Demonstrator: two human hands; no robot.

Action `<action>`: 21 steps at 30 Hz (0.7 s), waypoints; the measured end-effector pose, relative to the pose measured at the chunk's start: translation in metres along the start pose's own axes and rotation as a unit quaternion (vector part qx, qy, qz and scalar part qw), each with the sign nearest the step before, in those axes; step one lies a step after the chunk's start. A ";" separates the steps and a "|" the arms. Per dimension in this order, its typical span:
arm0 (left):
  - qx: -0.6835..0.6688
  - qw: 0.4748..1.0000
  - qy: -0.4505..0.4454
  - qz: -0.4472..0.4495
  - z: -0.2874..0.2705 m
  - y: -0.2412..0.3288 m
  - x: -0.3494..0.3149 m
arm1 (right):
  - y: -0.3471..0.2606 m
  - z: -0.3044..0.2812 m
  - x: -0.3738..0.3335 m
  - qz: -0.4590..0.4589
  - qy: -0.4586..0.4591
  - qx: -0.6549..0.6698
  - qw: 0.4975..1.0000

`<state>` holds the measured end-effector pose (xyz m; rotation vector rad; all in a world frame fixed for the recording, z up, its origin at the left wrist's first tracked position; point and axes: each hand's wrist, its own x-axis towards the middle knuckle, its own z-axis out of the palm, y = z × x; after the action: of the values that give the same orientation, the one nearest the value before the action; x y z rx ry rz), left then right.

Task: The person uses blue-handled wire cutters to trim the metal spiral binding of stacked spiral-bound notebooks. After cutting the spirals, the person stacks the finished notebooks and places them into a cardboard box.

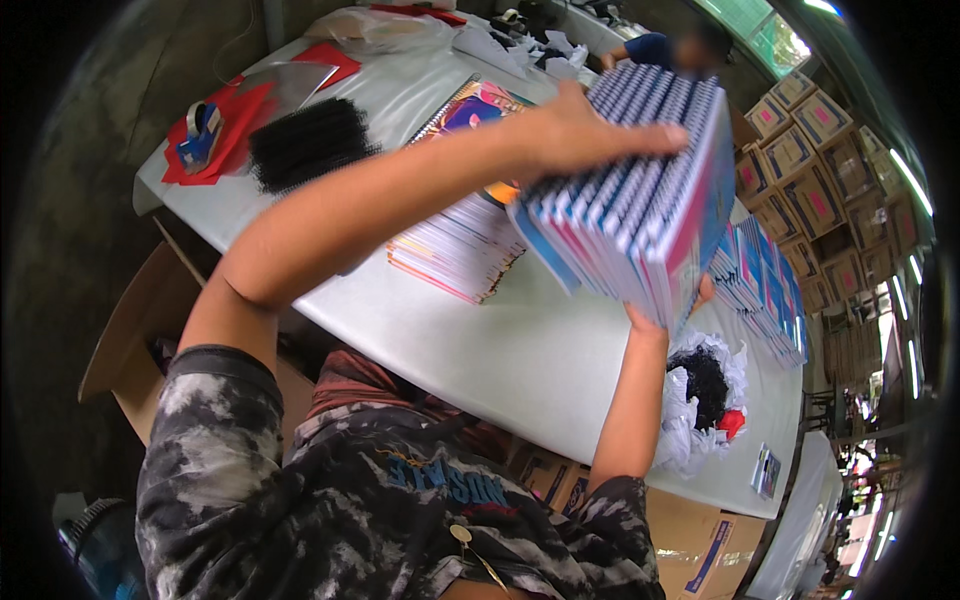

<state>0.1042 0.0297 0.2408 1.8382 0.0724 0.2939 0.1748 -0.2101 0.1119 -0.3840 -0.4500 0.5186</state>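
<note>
A thick stack of spiral-bound notebooks (625, 215) is raised above the table, its coiled spines facing up and toward me. My left hand (580, 135) grips it from above, thumb stretched across the spines and the other fingers largely hidden. From below, my right hand (650, 318) is closed around the lower end of the same stack. One blue-covered notebook at the left side hangs slightly apart from the others. Behind my left forearm, a pile of notebooks with colourful covers (455, 245) lies on the white-covered table (480, 360).
Black binding coils (310, 143), red sheets (240, 120) and a blue tape dispenser (200, 135) lie at the left. Blue notebook stacks (760, 285) and crumpled white paper (680, 430) holding black coils (705, 385) sit right. Beyond are a person (650, 50) and stacked cartons (815, 195).
</note>
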 end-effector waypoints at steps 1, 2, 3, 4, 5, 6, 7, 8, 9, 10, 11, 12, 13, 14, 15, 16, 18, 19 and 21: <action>-0.032 0.999 -0.016 0.021 0.012 0.001 -0.012 | -0.001 0.004 -0.011 -0.037 0.068 -0.039 0.996; -0.076 0.994 -0.034 0.065 0.025 0.004 -0.025 | -0.003 0.010 -0.026 -0.082 0.143 -0.082 0.983; -0.115 0.987 -0.046 0.102 0.037 0.003 -0.041 | 0.001 0.011 -0.039 -0.113 0.218 -0.122 0.962; -0.104 0.989 -0.043 0.100 0.052 0.002 -0.053 | -0.001 0.009 -0.054 -0.124 0.242 -0.126 0.954; -0.094 0.990 -0.040 0.098 0.065 0.000 -0.063 | -0.001 0.009 -0.071 -0.129 0.236 -0.116 0.956; -0.072 0.992 -0.048 0.092 0.075 0.000 -0.073 | -0.002 0.014 -0.089 -0.131 0.214 -0.097 0.963; -0.096 0.987 -0.063 0.113 0.083 -0.011 -0.076 | 0.002 0.020 -0.102 -0.115 0.166 -0.077 0.976; -0.128 0.982 -0.094 0.099 0.091 -0.031 -0.074 | 0.007 0.027 -0.113 -0.097 0.128 -0.059 0.985; -0.166 0.973 -0.136 0.089 0.098 -0.042 -0.070 | 0.002 0.030 -0.127 -0.093 0.110 -0.061 0.988; -0.187 0.964 -0.175 0.065 0.097 -0.046 -0.070 | 0.001 0.022 -0.141 -0.093 0.115 -0.070 0.987; -0.207 0.954 -0.213 0.041 0.095 -0.052 -0.068 | -0.003 0.005 -0.155 -0.096 0.125 -0.089 0.983; -0.200 0.951 -0.233 0.045 0.098 -0.075 -0.064 | -0.008 -0.021 -0.168 -0.072 0.147 -0.112 0.980; -0.192 0.947 -0.252 0.062 0.103 -0.081 -0.060 | -0.006 -0.034 -0.176 -0.093 0.149 -0.185 0.967; -0.199 0.939 -0.278 0.048 0.107 -0.084 -0.059 | -0.005 -0.047 -0.182 -0.111 0.152 -0.256 0.948; -0.206 0.930 -0.302 0.035 0.111 -0.088 -0.057 | -0.005 -0.058 -0.187 -0.126 0.154 -0.327 0.924; -0.188 0.932 -0.303 0.061 0.113 -0.096 -0.056 | -0.005 -0.067 -0.195 -0.116 0.133 -0.408 0.896; -0.145 0.937 -0.298 0.111 0.115 -0.126 -0.057 | -0.002 -0.084 -0.207 -0.084 0.085 -0.550 0.826; -0.133 0.935 -0.301 0.132 0.116 -0.142 -0.061 | -0.001 -0.086 -0.211 -0.070 0.074 -0.597 0.796; -0.113 0.929 -0.306 0.174 0.117 -0.175 -0.075 | -0.002 -0.083 -0.209 -0.043 0.080 -0.631 0.770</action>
<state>0.0773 -0.0453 0.0321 1.6297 -0.7007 -0.0396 0.0550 -0.3460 -0.0210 -1.6953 -0.6028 0.0040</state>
